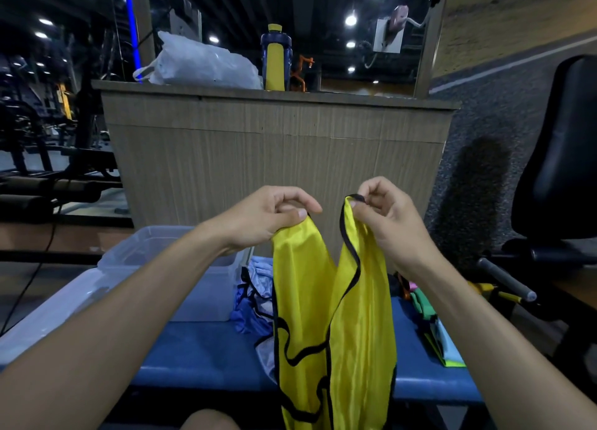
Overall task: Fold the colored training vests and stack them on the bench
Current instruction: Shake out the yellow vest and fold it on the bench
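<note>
A yellow training vest (336, 326) with black trim hangs upright in front of me, above the blue bench (200, 349). My left hand (271, 216) pinches its left shoulder strap. My right hand (384, 216) pinches the top of its right shoulder strap. A crumpled heap of blue vests (255, 294) lies on the bench behind the yellow one. Folded green, pink and light blue vests (433, 326) lie on the bench to the right, partly hidden by my right arm.
A clear plastic bin (168, 252) stands on the bench at the left. Behind the bench rises a wooden counter (277, 145) with a white bag (200, 64) and a blue-yellow bottle (276, 59). A black exercise machine (555, 171) stands at the right, weight benches at the far left.
</note>
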Motion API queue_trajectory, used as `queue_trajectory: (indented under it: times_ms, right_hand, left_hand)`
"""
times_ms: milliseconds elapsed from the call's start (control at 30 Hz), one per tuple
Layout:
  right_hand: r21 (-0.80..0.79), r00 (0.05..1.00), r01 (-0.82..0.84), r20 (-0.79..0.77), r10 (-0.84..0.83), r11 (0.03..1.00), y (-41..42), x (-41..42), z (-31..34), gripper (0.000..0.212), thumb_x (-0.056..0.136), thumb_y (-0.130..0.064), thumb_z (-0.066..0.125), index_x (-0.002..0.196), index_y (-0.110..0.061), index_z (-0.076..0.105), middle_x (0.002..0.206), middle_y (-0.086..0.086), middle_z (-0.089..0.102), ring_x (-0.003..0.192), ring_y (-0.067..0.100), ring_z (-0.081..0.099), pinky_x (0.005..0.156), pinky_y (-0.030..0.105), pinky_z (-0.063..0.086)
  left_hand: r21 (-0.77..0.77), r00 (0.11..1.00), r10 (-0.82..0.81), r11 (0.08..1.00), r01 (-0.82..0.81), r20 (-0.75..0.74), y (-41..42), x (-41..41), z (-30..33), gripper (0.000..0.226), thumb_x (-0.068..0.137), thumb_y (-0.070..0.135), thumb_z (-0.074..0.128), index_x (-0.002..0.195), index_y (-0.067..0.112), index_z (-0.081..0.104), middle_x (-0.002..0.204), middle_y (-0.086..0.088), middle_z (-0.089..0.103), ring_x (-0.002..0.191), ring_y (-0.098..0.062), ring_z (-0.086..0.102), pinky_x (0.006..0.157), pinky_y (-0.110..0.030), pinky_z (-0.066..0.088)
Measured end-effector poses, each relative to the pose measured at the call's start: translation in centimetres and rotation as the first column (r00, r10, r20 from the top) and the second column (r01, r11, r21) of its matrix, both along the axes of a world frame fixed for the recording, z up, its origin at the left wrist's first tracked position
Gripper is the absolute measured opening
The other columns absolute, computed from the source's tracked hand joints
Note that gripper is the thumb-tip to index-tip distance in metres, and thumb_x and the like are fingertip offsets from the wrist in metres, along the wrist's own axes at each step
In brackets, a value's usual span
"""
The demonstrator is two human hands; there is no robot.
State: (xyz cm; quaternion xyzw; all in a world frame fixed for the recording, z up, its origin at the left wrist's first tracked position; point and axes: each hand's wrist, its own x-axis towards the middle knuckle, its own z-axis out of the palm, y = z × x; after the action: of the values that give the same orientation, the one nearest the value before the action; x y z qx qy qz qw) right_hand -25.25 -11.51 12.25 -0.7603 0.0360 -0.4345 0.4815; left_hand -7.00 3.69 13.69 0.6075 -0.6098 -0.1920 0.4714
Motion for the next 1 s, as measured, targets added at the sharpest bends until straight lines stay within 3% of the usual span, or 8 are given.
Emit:
queue_trajectory:
  times_ms: [67, 167, 267, 333, 433, 700, 867, 1000]
  right_hand:
    - [-0.090, 0.992, -0.081, -0.104, 0.072, 0.993, 0.7, -0.2, 0.5, 0.021, 0.093, -0.003, 0.069, 0.084, -0.013, 0.053, 0.077, 0.003, 0.056, 0.068, 0.010, 0.051, 0.059, 0.022, 0.039]
    - [-0.129, 0.971, -0.170, -0.189, 0.144, 0.977, 1.8, -0.1, 1.2, 0.025, 0.084, -0.012, 0.073, 0.077, -0.016, 0.050, 0.071, -0.003, 0.054, 0.064, 0.012, 0.049, 0.056, 0.025, 0.037]
    - [-0.287, 0.976, -0.038, -0.215, -0.025, 0.957, 2.2, 0.5, 1.4, 0.028, 0.080, -0.020, 0.074, 0.070, -0.016, 0.048, 0.066, -0.007, 0.051, 0.062, 0.010, 0.048, 0.059, 0.029, 0.038]
    - [-0.305, 0.974, 0.001, -0.215, -0.070, 0.952, 2.2, 0.8, 1.3, 0.030, 0.081, -0.019, 0.074, 0.068, -0.015, 0.048, 0.064, -0.006, 0.050, 0.061, 0.011, 0.047, 0.060, 0.033, 0.037]
    - [-0.269, 0.978, -0.065, -0.211, 0.007, 0.961, 2.1, 0.6, 1.3, 0.033, 0.086, -0.015, 0.077, 0.072, -0.007, 0.048, 0.067, -0.001, 0.048, 0.064, 0.014, 0.044, 0.059, 0.032, 0.035]
    - [-0.030, 0.947, -0.238, -0.227, 0.226, 0.971, 1.2, 0.0, 0.1, 0.019, 0.087, -0.010, 0.078, 0.093, 0.003, 0.066, 0.080, 0.008, 0.062, 0.073, 0.016, 0.057, 0.063, 0.021, 0.047]
    - [-0.058, 0.921, -0.303, -0.275, 0.276, 0.951, 1.7, -0.5, -1.3, 0.015, 0.090, -0.001, 0.071, 0.079, -0.001, 0.061, 0.098, 0.005, 0.067, 0.082, 0.002, 0.063, 0.068, 0.011, 0.045]
    - [0.089, 0.875, -0.410, -0.243, 0.419, 0.908, 2.0, -0.6, -2.0, 0.020, 0.091, -0.008, 0.073, 0.074, -0.008, 0.062, 0.066, 0.005, 0.056, 0.057, 0.012, 0.051, 0.054, 0.018, 0.034]
  left_hand:
    - [-0.012, 1.000, 0.008, 1.000, -0.008, 0.009, -0.2, -0.6, 0.3, 0.016, 0.102, 0.014, 0.060, 0.110, 0.018, 0.073, 0.090, -0.028, 0.066, 0.082, -0.025, 0.059, 0.078, -0.034, 0.048]
    - [-0.005, 0.999, 0.031, 1.000, -0.030, 0.037, -0.5, -1.3, 0.6, 0.021, 0.100, -0.001, 0.055, 0.098, 0.007, 0.075, 0.080, -0.001, 0.072, 0.072, -0.007, 0.062, 0.068, -0.019, 0.049]
    - [0.021, 0.993, -0.014, 1.000, 0.017, -0.114, -0.5, -2.0, 0.8, 0.025, 0.096, -0.003, 0.047, 0.094, -0.001, 0.072, 0.070, 0.002, 0.067, 0.061, -0.004, 0.056, 0.057, -0.014, 0.043]
    - [0.010, 0.974, -0.083, 0.996, 0.087, -0.209, -0.3, -2.1, 1.0, 0.023, 0.096, 0.009, 0.049, 0.095, 0.000, 0.071, 0.077, -0.001, 0.069, 0.070, -0.007, 0.060, 0.064, -0.018, 0.048]
    - [0.069, 0.993, -0.112, 0.991, 0.115, -0.041, 0.3, -2.2, 1.2, 0.020, 0.102, 0.016, 0.056, 0.086, 0.011, 0.068, 0.071, 0.008, 0.062, 0.064, -0.003, 0.056, 0.060, -0.013, 0.042]
    - [0.130, 0.985, -0.144, 0.983, 0.132, 0.093, 1.1, -2.0, 1.6, 0.020, 0.089, 0.030, 0.075, 0.077, 0.017, 0.065, 0.072, 0.004, 0.056, 0.069, -0.009, 0.049, 0.064, -0.021, 0.038]
    - [0.154, 0.953, -0.177, 0.978, 0.141, 0.246, 1.4, -2.5, 2.7, 0.029, 0.085, 0.026, 0.080, 0.078, 0.004, 0.061, 0.081, -0.024, 0.057, 0.077, -0.023, 0.049, 0.071, -0.039, 0.036]
    - [0.220, 0.902, -0.230, 0.963, 0.156, 0.365, 1.7, -2.9, 4.1, 0.023, 0.090, 0.008, 0.075, 0.078, 0.003, 0.056, 0.078, -0.018, 0.055, 0.072, -0.015, 0.048, 0.066, -0.026, 0.038]
